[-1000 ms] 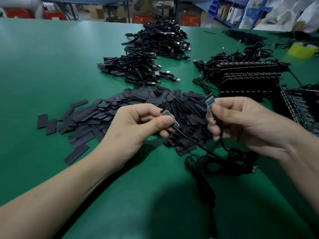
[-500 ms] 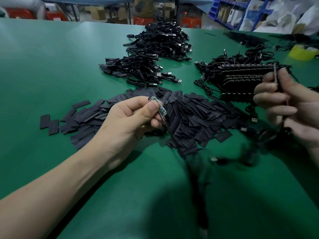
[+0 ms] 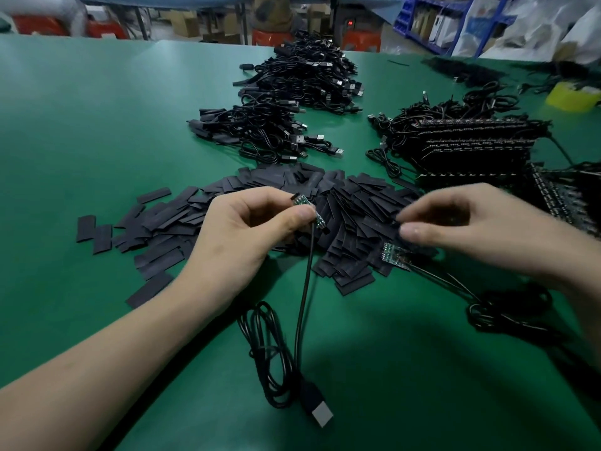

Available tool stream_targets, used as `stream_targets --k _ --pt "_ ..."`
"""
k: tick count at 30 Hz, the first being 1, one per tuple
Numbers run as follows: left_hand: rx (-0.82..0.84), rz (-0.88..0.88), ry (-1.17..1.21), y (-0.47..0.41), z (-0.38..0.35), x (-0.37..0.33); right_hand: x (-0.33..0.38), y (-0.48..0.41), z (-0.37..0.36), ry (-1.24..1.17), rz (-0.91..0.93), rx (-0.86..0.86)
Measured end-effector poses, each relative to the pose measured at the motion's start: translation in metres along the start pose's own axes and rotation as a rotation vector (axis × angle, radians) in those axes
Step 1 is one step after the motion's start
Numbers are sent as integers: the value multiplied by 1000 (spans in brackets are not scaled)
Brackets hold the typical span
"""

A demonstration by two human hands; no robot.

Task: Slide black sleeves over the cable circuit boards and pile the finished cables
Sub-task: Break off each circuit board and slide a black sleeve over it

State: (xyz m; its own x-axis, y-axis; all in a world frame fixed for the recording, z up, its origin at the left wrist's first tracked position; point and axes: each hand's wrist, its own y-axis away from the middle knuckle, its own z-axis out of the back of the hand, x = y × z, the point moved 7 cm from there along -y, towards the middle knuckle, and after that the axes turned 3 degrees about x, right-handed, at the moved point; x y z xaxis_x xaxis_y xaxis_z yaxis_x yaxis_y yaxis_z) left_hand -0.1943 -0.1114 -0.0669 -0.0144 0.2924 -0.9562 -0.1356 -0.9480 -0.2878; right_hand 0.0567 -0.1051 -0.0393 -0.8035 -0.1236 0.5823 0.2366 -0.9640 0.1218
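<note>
A green tabletop (image 3: 81,125) carries a spread pile of black sleeves (image 3: 357,203), with finished cables (image 3: 260,131) heaped behind it. The left hand (image 3: 240,236) pinches a circuit board (image 3: 307,208) above the pile (its cable (image 3: 304,288) hangs to the tabletop). The right hand (image 3: 471,222) curls onto the sleeves, its grip too blurred to tell.

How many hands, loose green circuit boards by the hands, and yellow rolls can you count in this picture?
Hands: 2, left hand and right hand
Green circuit boards: 2, one held, one lying
Yellow roll: 1
Total: 5
</note>
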Motion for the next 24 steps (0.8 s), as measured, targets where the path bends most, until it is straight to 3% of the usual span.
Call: stream_targets --k 2,6,10,12,17,24 --pt "-13 -7 -34 0 0 0 22 -3 -3 30 77 -95" --pt "8 -54 -50 0 -2 -2 63 -5 -48 -138 238 65" --pt "5 -77 -78 -1 3 -2 73 -4 -68 -558 248 136" --pt "-58 -105 -238 -3 13 -3 70 -5 -65 -694 226 140" --pt "-54 -266 -1002 -8 16 -5 51 -6 -67 -883 99 147" --pt "-12 -278 -1155 -11 11 -3 35 -9 -78 -835 11 149"
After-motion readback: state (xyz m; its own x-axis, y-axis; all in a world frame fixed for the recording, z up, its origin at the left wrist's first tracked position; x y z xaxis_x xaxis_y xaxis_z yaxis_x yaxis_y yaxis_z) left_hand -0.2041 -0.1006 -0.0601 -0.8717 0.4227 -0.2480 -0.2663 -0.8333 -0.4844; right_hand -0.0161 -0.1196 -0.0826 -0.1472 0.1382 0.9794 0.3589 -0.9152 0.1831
